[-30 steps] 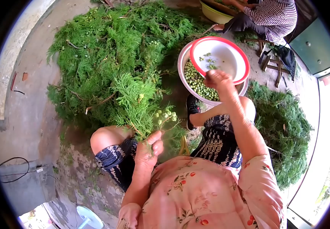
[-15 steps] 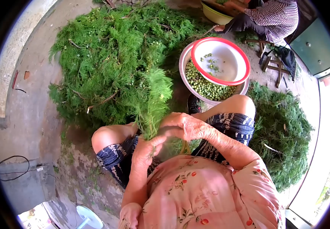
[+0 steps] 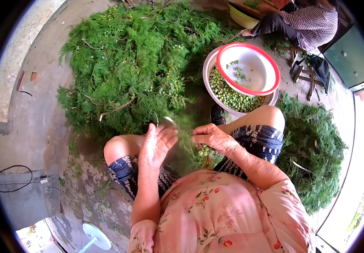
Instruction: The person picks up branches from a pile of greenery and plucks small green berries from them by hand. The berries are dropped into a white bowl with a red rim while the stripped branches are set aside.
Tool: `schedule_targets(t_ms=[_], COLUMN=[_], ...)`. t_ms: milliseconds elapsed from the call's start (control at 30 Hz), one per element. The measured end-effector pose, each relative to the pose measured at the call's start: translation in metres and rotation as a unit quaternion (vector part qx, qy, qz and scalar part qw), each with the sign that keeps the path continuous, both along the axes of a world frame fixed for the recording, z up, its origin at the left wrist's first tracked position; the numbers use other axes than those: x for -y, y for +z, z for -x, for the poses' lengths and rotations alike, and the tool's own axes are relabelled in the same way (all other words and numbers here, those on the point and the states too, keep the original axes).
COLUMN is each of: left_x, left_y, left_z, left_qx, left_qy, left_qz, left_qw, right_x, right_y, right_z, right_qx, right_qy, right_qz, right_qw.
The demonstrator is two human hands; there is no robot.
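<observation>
My left hand point(image 3: 158, 146) is open with the palm up and the fingers stretched out. A blurred green evergreen sprig point(image 3: 185, 141) hangs between my two hands, close to my left fingertips. My right hand point(image 3: 212, 138) is closed, its fingers pinched together. Several small green cones point(image 3: 206, 150) show just under those fingers, so my right hand grips a cluster of them. Beyond my hands lies a large heap of leafy evergreen branches point(image 3: 123, 67). To its right, a wide basin point(image 3: 207, 69) holds many picked green cones, with a red-rimmed white basin point(image 3: 279, 76) resting tilted on top.
A second pile of branches point(image 3: 312, 152) lies right of my knee. A yellow handle point(image 3: 207, 162) shows between my legs. At the top right, another person point(image 3: 310, 25) sits by a yellow tub point(image 3: 241, 17). A wooden stool point(image 3: 306, 78) stands nearby.
My hands have come apart. My left hand has let go of the feathery sprig and opened. The upright sprig is no longer in it, and green cones now show under my right hand.
</observation>
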State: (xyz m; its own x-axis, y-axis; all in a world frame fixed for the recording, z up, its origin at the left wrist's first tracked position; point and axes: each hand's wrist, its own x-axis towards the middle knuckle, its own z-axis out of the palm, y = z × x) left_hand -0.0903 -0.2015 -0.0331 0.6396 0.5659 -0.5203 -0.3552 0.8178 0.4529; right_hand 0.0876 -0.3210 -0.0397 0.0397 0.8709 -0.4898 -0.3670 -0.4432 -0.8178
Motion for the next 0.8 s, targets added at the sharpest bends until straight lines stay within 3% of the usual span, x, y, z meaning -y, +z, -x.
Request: schedule_targets(t_ms=[67, 100, 167, 300, 400, 500, 633, 800], left_x=[0.008, 0.015, 0.018, 0.023, 0.027, 0.023, 0.022, 0.022], left_y=[-0.009, -0.009, -0.024, -0.055, -0.026, -0.044, -0.049, -0.060], left_z=[-0.005, -0.005, -0.008, -0.013, -0.023, -0.022, -0.024, -0.024], left_qx=[-0.071, -0.137, -0.224, -0.168, -0.229, -0.194, -0.171, -0.144], left_qy=[0.045, 0.020, -0.059, -0.088, -0.063, -0.031, -0.020, 0.015], left_qz=[-0.021, -0.062, -0.040, -0.068, 0.011, 0.042, 0.018, 0.025], left_qw=[0.996, 0.988, 0.972, 0.980, 0.971, 0.980, 0.985, 0.989], right_x=[-0.003, -0.004, -0.006, -0.006, -0.009, -0.007, 0.003, 0.003], right_y=[-0.008, -0.012, -0.013, -0.021, -0.022, -0.033, -0.078, -0.098], right_z=[0.008, 0.012, 0.024, 0.039, 0.041, 0.046, 0.055, 0.064], right_qx=[0.004, 0.005, -0.014, -0.056, -0.111, -0.078, -0.004, 0.001], right_qy=[-0.011, -0.017, -0.039, -0.075, -0.107, -0.103, -0.009, -0.032], right_qz=[0.008, 0.012, 0.011, 0.051, 0.077, 0.066, -0.090, -0.154], right_qw=[1.000, 1.000, 0.999, 0.994, 0.985, 0.989, 0.996, 0.988])
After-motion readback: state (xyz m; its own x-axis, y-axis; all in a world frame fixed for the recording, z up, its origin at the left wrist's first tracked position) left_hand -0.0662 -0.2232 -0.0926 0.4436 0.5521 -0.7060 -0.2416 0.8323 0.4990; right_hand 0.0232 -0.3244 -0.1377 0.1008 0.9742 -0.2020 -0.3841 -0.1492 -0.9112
